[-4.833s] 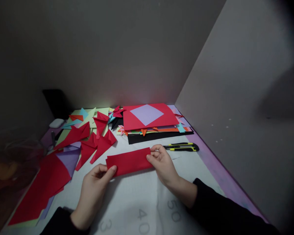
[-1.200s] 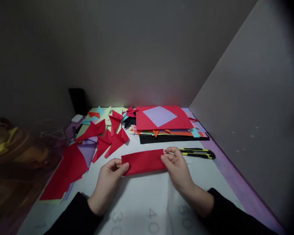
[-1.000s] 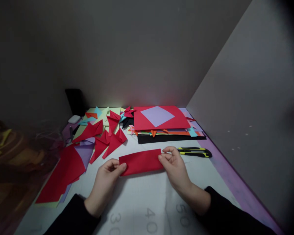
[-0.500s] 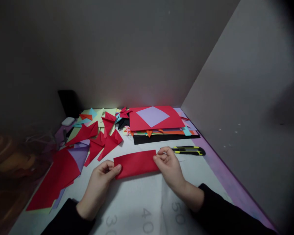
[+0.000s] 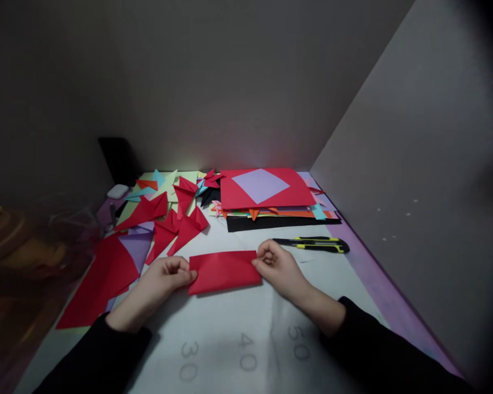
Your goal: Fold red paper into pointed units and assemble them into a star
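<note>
Between my hands is a red sheet of paper (image 5: pixel 225 272), folded into a wide rectangle, its fold along the edge nearer me. My left hand (image 5: pixel 168 279) pinches its left end between thumb and fingers. At the right end, my right hand (image 5: pixel 277 268) grips the upper corner, thumb in front and fingers curled. Just past the right hand lies a yellow and black utility knife (image 5: pixel 322 244). Several folded red paper pieces (image 5: pixel 189 230) lie beyond the left hand.
A stack of coloured paper topped by a red sheet (image 5: pixel 238 191) with a lilac square (image 5: pixel 261 185) sits at the back. Loose red paper (image 5: pixel 94 284) lies at left. A dark upright object (image 5: pixel 117 161) and small white case (image 5: pixel 118 191) stand at the far left. Walls enclose the back and right.
The red paper has tilted a little and shifted slightly left in view, both hands still holding its ends. My left forearm has swung outward to the left. The view has shifted slightly.
</note>
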The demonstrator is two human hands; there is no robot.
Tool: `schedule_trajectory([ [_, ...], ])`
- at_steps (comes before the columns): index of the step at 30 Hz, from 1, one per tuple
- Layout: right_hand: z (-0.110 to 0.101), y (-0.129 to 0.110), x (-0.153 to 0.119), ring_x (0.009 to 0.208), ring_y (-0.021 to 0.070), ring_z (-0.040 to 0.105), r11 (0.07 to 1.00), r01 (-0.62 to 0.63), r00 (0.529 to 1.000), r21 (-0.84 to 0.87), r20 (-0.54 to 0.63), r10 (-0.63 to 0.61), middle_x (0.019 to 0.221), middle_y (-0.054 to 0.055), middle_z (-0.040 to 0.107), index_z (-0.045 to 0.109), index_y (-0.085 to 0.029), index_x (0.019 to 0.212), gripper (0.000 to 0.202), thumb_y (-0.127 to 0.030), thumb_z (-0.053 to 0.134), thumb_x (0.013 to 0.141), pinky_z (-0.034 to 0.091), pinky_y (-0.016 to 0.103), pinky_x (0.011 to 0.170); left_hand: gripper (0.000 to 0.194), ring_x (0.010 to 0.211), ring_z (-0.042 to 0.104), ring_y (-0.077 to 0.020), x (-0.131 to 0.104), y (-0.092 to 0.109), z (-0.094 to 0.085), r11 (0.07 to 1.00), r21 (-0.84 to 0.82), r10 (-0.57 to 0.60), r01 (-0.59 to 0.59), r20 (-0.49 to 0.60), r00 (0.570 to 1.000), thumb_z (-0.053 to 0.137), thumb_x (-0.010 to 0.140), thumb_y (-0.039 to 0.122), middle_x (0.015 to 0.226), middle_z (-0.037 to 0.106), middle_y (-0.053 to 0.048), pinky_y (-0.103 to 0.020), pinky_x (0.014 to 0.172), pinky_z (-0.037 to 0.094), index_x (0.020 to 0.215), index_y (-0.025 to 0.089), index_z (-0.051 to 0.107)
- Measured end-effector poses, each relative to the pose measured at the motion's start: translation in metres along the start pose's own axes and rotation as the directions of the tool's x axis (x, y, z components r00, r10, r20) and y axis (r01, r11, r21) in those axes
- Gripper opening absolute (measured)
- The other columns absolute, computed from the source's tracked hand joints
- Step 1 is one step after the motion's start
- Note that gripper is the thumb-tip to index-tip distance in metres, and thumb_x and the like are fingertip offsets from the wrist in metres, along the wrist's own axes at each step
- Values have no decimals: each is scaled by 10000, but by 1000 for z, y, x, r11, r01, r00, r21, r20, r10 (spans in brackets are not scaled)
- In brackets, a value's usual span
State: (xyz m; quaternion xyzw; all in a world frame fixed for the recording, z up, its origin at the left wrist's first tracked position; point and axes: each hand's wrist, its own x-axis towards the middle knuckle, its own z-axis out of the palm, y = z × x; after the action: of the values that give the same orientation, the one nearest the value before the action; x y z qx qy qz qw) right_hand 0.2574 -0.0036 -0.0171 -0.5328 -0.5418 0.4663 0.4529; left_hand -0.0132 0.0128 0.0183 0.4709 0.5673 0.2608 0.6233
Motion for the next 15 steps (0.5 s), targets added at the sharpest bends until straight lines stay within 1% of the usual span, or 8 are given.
schedule_trajectory([
  [2, 0, 0, -2, 537, 121, 488, 998, 36, 999, -43, -8, -36, 604, -51, 516, 504, -230, 736, 131, -183, 627, 742, 353, 237, 502, 302, 414, 312, -75, -1, 2, 2, 999, 36, -2, 3, -13, 1000, 756, 586, 360, 444, 431, 58, -195, 425, 205, 524, 182, 521],
  [4, -1, -1, -5, 549, 133, 509, 989, 99, 995, -107, -23, -102, 621, -38, 541, 514, -235, 718, 123, -187, 621, 755, 377, 252, 514, 286, 413, 303, -74, -2, 3, 4, 998, 69, -6, 7, -24, 1000, 751, 563, 326, 437, 429, 57, -196, 421, 193, 499, 186, 510],
  [7, -4, -3, -10, 652, 182, 589, 949, 251, 966, -193, -7, -257, 692, -5, 630, 558, -249, 692, 116, -170, 626, 741, 448, 309, 618, 278, 410, 292, -74, -2, 3, 6, 997, 77, -10, 13, -36, 999, 743, 557, 304, 430, 418, 59, -198, 421, 184, 485, 190, 500],
  [8, -5, -4, -10, 689, 197, 606, 938, 281, 957, -202, -7, -289, 715, 3, 650, 573, -253, 686, 117, -165, 634, 732, 460, 326, 655, 278, 410, 289, -75, -3, 3, 6, 998, 66, -7, 9, -32, 999, 743, 562, 308, 431, 414, 60, -199, 421, 180, 491, 191, 501],
  [9, -5, -5, -10, 702, 202, 611, 937, 286, 955, -200, -21, -296, 721, 6, 655, 581, -254, 682, 117, -165, 643, 726, 463, 333, 671, 278, 414, 292, -76, -3, 3, 6, 999, 51, 8, -7, -25, 1000, 743, 570, 314, 438, 416, 59, -200, 422, 182, 502, 192, 504],
  [11, -5, -6, -7, 647, 182, 583, 962, 224, 967, -158, -83, -239, 682, -3, 621, 571, -248, 681, 119, -183, 659, 726, 450, 309, 623, 269, 434, 318, -82, -5, 3, 5, 998, 38, 58, -58, -5, 998, 742, 591, 327, 468, 444, 51, -199, 434, 203, 533, 190, 519],
  [13, -4, -6, -3, 568, 148, 519, 988, 133, 981, -74, -132, -142, 627, -24, 553, 540, -239, 687, 140, -206, 668, 730, 407, 271, 542, 265, 455, 340, -88, -6, 4, 4, 991, 60, 116, -116, -1, 993, 732, 621, 345, 494, 465, 45, -198, 447, 223, 554, 188, 529],
  [15, -2, -4, 2, 543, 128, 478, 998, 70, 990, 8, -122, -68, 611, -38, 508, 517, -233, 698, 163, -215, 676, 723, 375, 249, 507, 273, 470, 346, -92, -6, 5, 5, 981, 111, 165, -160, -34, 986, 715, 645, 366, 503, 461, 44, -198, 456, 233, 555, 186, 530],
])
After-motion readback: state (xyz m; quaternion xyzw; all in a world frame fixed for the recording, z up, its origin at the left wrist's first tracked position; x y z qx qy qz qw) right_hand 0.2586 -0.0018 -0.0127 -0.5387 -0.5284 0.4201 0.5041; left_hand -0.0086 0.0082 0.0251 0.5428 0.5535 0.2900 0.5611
